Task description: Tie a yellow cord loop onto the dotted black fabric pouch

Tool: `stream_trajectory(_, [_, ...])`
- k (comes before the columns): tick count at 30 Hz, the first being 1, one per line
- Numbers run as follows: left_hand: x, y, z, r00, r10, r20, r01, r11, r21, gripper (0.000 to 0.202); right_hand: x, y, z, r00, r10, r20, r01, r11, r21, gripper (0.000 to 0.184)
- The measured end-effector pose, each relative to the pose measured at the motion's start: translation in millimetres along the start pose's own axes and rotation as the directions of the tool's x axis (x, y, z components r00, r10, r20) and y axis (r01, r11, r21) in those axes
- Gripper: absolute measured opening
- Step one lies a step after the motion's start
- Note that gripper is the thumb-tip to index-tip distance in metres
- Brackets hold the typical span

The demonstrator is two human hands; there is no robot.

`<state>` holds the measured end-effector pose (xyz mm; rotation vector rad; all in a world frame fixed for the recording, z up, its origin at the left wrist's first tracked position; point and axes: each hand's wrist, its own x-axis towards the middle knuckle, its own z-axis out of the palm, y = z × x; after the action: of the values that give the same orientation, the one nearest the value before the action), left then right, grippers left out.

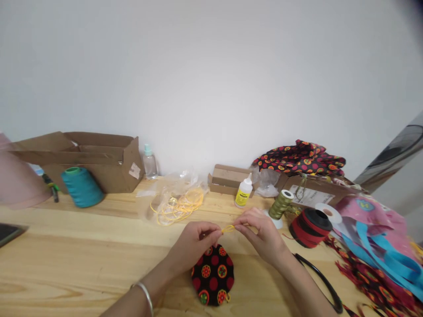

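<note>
There are two hands [195, 245], one held yellow loop [228, 228], one round patterned piece [213, 275], three cardboard boxes [115, 178], two bottles [243, 193].

The left hand [197, 241] and right hand [261, 232] pinch a yellow cord [228, 229] between them, near a round patterned cloth [213, 279] on the wooden table [82, 259].

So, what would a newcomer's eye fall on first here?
Likely the left hand and right hand, pinching a yellow cord loop between them near the lower centre. Just below lies a round, dark patterned cloth. At left, a big teal thread cone sits before a cardboard box.
</note>
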<state>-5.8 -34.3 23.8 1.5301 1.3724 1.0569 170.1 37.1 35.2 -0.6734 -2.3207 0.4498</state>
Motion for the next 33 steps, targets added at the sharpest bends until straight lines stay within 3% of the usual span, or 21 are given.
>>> stream_trajectory(9, [1,0,-0.4,0.999,-0.049,0.001,0.049,0.987,-0.151,0.028,0,-3,1,0.999,0.044,-0.017,-0.043,0.997,0.061,0.011])
stream_trajectory(14, [2,-2,0.8,0.997,-0.077,-0.004,0.075,0.978,-0.196,0.028,0,-11,1,0.985,0.021,-0.169,-0.005,0.996,0.091,0.008])
stream_trajectory(18, [2,-2,1.6,0.998,-0.060,0.003,0.059,0.982,-0.177,0.027,-1,-17,6,0.993,-0.079,-0.088,0.075,0.996,-0.052,0.011])
stream_trajectory(22, [1,-3,2.5,0.998,-0.058,0.006,0.059,0.990,-0.129,0.025,-1,-16,11,0.996,-0.065,-0.062,0.054,0.986,-0.158,0.012])
stream_trajectory(29, [1,-4,3.2,0.999,-0.044,0.003,0.044,0.995,-0.089,0.026,-2,-19,15,0.998,-0.048,-0.028,0.042,0.984,-0.174,0.009])
stream_trajectory(33, [1,-5,3.6,0.999,-0.036,-0.027,0.034,0.996,-0.076,0.026,-3,-24,18,0.999,-0.013,-0.030,0.010,0.996,-0.091,0.006])
